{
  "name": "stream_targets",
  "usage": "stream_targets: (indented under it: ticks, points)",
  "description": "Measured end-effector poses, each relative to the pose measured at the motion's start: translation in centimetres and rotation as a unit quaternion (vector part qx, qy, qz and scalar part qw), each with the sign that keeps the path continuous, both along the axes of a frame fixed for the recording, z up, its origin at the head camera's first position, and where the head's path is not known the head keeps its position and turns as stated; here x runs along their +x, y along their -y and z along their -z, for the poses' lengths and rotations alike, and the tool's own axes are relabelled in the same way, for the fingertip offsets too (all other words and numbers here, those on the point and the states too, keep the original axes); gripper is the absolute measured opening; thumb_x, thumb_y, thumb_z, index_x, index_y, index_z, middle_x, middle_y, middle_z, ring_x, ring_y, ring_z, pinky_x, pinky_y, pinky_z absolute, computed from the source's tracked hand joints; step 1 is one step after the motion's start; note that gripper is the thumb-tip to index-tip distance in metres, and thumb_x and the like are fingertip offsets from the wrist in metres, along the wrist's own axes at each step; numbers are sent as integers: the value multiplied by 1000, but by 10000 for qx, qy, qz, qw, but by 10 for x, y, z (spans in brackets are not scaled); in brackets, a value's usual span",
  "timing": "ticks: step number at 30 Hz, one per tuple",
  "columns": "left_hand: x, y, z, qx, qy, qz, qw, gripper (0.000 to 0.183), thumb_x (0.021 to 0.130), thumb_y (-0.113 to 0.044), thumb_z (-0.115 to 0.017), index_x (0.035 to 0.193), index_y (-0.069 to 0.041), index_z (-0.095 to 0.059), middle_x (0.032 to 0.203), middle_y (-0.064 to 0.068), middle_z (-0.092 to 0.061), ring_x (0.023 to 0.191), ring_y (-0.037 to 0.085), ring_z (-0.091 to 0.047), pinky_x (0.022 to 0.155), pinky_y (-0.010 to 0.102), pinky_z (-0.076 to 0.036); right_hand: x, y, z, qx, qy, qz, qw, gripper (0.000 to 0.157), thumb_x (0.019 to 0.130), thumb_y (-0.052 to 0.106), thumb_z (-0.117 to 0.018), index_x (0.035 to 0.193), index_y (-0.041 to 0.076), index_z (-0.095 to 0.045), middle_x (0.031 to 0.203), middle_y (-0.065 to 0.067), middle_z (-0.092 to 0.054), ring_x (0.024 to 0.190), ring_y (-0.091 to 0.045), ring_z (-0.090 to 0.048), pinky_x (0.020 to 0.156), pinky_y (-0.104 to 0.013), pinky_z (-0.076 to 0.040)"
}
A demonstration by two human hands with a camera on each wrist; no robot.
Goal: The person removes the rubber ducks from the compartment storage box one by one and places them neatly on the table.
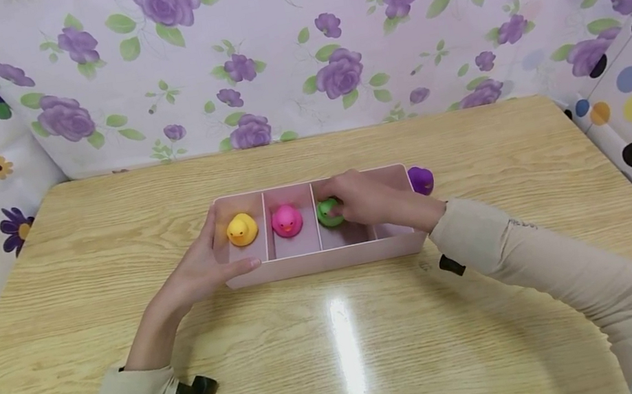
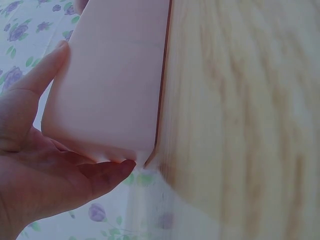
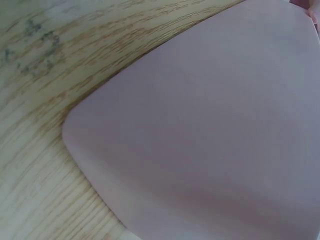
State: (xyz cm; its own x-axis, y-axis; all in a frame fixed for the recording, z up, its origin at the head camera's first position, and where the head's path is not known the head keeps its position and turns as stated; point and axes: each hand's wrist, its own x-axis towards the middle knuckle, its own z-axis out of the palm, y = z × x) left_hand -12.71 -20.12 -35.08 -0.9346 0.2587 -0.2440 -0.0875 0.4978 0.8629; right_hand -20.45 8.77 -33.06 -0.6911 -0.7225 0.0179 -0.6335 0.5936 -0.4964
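A pale pink divided box [image 1: 327,261] lies lengthwise on the table. My left hand [image 1: 196,266] grips its left end, the thumb along the front rim and the fingers around the end wall; the left wrist view has this hand [image 2: 45,165] at the box's corner [image 2: 110,85]. A yellow rubber duck [image 1: 242,230] sits in the leftmost compartment, a pink rubber duck [image 1: 287,221] in the one beside it. Reaching over the front wall, my right hand [image 1: 363,197] holds a green rubber duck [image 1: 328,213] inside the third compartment, its fingers partly covering the duck.
Behind the box's right end, a purple object [image 1: 421,180] shows on the wooden table [image 1: 255,360]. My right forearm crosses the rightmost part of the box and hides some of it. Flowered sheeting [image 1: 280,56] rises along the table's back edge.
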Motion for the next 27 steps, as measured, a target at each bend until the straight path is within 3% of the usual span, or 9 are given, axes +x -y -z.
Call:
stream_targets:
  ticks: [3, 9, 16, 27]
  points:
    - [1, 0, 0, 56, -17, 5, 10000, 124, 84, -29, -81, 158, -16, 17, 166, 12, 8, 151, 35, 4, 114, 68, -6, 1, -1, -1, -26, 146, 70, 9999, 8, 89, -5, -68, 93, 0, -71, 82, -6, -61, 79, -21, -52, 74, -32, -46]
    - [1, 0, 0, 0, 25, -33, 10000, 124, 84, -30, -81, 158, -17, 17, 166, 11, 8, 151, 34, 5, 115, 67, -5, 2, -4, -3, -122, 564, 271, 9980, 21, 90, -2, -70, 111, -2, -73, 100, -11, -69, 90, -22, -58, 84, -35, -51]
    - [1, 0, 1, -23, -2, -26, 10000, 124, 83, -29, -81, 158, -16, 17, 166, 12, 8, 151, 35, 5, 114, 67, -6, 3, -11, -10, -337, 446, 189, 9983, 25, 88, -1, -72, 114, -4, -73, 110, -16, -70, 101, -26, -62, 91, -39, -52]
    - [0, 0, 1, -53, 14, -32, 10000, 125, 83, -30, -82, 158, -16, 17, 166, 12, 8, 151, 35, 5, 115, 67, -6, 2, -25, -21, -1059, 198, 104, 9941, 25, 89, -4, -70, 113, -8, -71, 110, -20, -71, 102, -31, -66, 89, -39, -55]
